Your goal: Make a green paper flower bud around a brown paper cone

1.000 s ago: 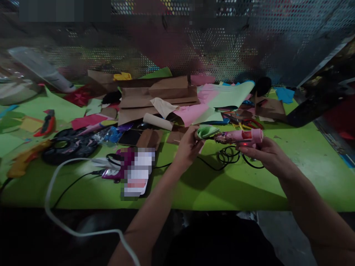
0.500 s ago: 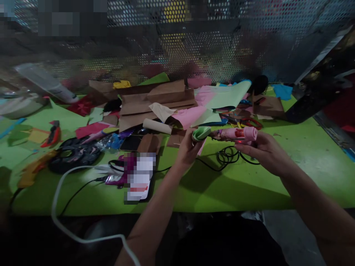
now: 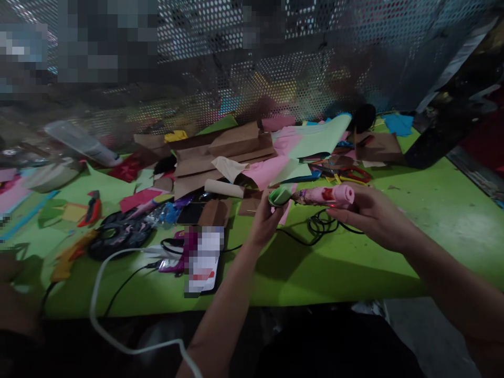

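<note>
My left hand (image 3: 263,227) is closed round a rolled piece of light green sheet (image 3: 280,196), its spiral end showing above the thumb. A pink hot glue gun (image 3: 321,196) with a small red light lies in the closed grip of my right hand (image 3: 374,212). Its messy, glue-crusted tip points left and meets or nearly meets the green roll; I cannot tell if they touch. A black cord (image 3: 313,231) lies in loops on the table under the glue gun.
Brown paper (image 3: 224,152), pink and pale green sheets (image 3: 323,136) and scissors (image 3: 352,176) crowd the back of the green table (image 3: 334,278). A phone (image 3: 207,262), a white cable (image 3: 94,299), a black tape-like ring (image 3: 118,233) and a yellow glue gun (image 3: 71,254) occupy the left.
My view has shifted slightly, so the things on the left sit further right. Both hands keep their grips, and the glue gun and green roll stay close together.
</note>
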Demonstrator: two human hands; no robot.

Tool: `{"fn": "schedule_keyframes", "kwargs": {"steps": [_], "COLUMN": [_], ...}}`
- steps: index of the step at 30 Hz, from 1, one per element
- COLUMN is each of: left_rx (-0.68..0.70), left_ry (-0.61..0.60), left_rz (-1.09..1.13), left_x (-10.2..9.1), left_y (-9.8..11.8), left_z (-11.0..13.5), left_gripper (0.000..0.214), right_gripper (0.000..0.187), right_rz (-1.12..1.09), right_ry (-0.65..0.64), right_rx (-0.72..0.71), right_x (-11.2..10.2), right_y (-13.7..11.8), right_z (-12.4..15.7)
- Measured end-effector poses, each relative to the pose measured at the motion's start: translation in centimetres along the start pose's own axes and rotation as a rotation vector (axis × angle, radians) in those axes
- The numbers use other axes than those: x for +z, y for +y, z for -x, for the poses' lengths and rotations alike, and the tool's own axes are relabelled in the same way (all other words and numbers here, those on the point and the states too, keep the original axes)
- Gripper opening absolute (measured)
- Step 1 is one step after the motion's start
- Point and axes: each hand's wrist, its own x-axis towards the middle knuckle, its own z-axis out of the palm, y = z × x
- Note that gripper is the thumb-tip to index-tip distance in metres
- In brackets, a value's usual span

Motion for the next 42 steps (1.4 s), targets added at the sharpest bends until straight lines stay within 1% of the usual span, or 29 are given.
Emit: {"fn": "schedule_keyframes", "kwargs": {"steps": [3,10,15,19,25,30,35,39,42], "left_rx": [0.019,0.049,0.038,0.028,0.007,-0.07,-0.179,-0.284,-0.313], "left_ry": [0.009,-0.009,-0.003,0.002,0.006,-0.016,-0.028,0.038,0.047], "left_rz": [-0.016,-0.045,-0.052,-0.044,-0.012,0.069,0.198,0.323,0.358], "left_x": [0.0,-0.1,0.1,0.1,0.1,0.1,0.0,0.0,0.0], "left_y": [0.2,0.4,1.0,0.6,-0.1,0.3,1.3,1.9,2.0], "left_z": [0.0,-0.2,-0.2,-0.2,-0.1,0.0,0.2,0.3,0.4], "left_gripper": [0.029,0.03,0.027,0.026,0.025,0.03,0.034,0.039,0.035], "right_gripper": [0.026,0.036,0.032,0.033,0.033,0.037,0.039,0.04,0.041], "right_rz": [0.017,-0.03,-0.021,-0.025,0.0,0.017,0.044,0.016,-0.011], "right_ry": [-0.021,-0.05,-0.047,-0.03,-0.036,-0.034,-0.044,-0.041,-0.05], "right_rx": [-0.001,-0.021,-0.026,-0.012,-0.043,-0.068,-0.088,-0.111,-0.136], "right_x": [0.1,0.6,0.6,0.3,0.1,0.3,0.4,0.2,0.1], "right_y": [0.0,-0.2,0.1,0.4,0.2,0.1,0.1,0.1,0.0], "right_z": [0.2,0.2,0.2,0.2,-0.2,-0.3,-0.3,-0.1,0.0]}}
